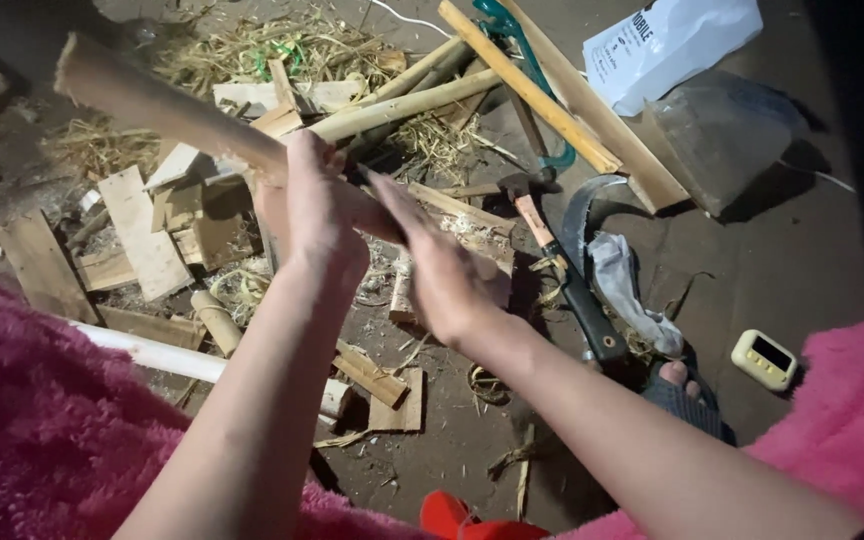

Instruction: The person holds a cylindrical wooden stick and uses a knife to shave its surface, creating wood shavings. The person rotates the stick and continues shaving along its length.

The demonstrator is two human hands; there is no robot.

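— What were the hands doing at that moment?

— The left hand (314, 205) was wrapped around a long wooden stick (167, 110), fingers closed on it near its lower end. The right hand (439, 262) was flat and open, fingers stretched out together, its palm pressed against the lower part of the same stick, not gripping it.

— And how did the stick look?

— Pale, rough and bare, roughly round. It was held up in the air above the floor (802, 260), slanting from the hands up toward the upper left, its far end blunt and slightly blurred.

— What lay underneath?

— The dirt floor was scattered with wood offcuts (142, 235), straw (272, 45) and several longer poles (407, 103). Just right of the hands lay a hammer (527, 205) and a curved sickle (582, 275) with a dark handle, a crumpled cloth (627, 290) beside the blade. A white pipe (167, 355) lay below the left forearm. Farther right sat a small yellowish timer (764, 358), and a white bag (667, 40) lay at the top. Pink fleece (42, 440) filled the lower corners.
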